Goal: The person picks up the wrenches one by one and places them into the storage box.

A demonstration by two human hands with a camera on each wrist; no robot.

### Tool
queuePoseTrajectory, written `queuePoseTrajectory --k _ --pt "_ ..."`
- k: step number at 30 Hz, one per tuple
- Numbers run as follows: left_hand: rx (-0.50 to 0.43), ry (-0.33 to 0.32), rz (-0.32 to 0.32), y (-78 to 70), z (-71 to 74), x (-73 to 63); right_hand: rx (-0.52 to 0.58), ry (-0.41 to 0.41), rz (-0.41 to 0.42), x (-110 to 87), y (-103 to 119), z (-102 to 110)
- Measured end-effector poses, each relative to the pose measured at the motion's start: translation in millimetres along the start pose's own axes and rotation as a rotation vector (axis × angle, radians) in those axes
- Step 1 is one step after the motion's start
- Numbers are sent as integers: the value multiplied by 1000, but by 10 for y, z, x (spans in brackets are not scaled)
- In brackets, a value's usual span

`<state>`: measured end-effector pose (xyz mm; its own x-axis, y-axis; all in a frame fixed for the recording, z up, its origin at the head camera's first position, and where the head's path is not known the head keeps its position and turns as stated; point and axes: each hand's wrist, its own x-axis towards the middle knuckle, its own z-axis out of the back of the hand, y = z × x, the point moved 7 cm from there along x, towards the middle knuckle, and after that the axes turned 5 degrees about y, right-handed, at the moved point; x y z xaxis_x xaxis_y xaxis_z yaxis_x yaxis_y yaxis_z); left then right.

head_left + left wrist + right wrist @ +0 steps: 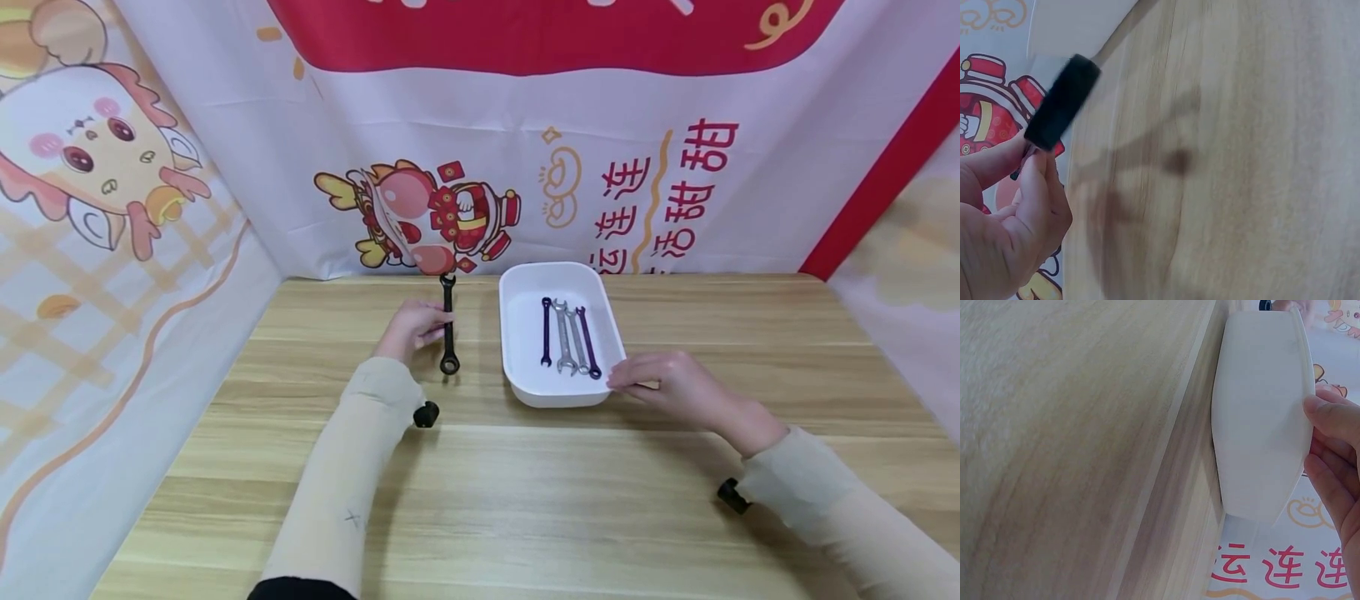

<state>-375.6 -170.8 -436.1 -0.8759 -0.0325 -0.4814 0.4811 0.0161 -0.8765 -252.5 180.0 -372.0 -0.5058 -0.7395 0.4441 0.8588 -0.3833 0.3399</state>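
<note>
My left hand (417, 327) pinches a black wrench (448, 325) by the middle of its shank, to the left of the white bin. In the head view the wrench points away from me, open end far and ring end near. The left wrist view shows its dark end (1063, 103) in front of the thumb and fingers, with a shadow on the wood. My right hand (671, 383) pinches the near right corner of the white bin (525, 379), thumb and fingers at its rim. Inside the bin lie silver wrenches (564, 337) between two dark ones, including a purple wrench (588, 342).
The bin stands on a wood-grain table (525, 500) towards its back edge. Behind the table hangs a printed cloth (420, 108), and another patterned cloth (135, 275) runs along the left side. A black wrist piece (426, 414) sits under the left cuff.
</note>
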Motion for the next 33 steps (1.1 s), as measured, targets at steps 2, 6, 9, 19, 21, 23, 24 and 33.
queuePoseTrajectory --k 2,6,9,19,21,23,24,33 --pt "-30 3 -2 8 -3 32 7 -2 3 0 2 3" --pt "-121 36 -12 16 -23 103 4 -4 6 1 7 9" --pt "-172 44 -6 -4 -74 88 -2 -5 4 -1 7 12" --pt "-243 77 4 -51 -297 -80 -12 -1 3 -3 2 13" --pt "-221 88 2 -38 -339 -81 -13 1 2 -4 0 13" --pt "-210 88 3 -23 -374 -74 -15 3 0 -6 0 13" --pt "-207 88 3 -18 -391 -72 -17 5 -3 -5 0 12" --pt "-212 109 -14 -64 -560 -146 -4 17 -7 10 8 5"
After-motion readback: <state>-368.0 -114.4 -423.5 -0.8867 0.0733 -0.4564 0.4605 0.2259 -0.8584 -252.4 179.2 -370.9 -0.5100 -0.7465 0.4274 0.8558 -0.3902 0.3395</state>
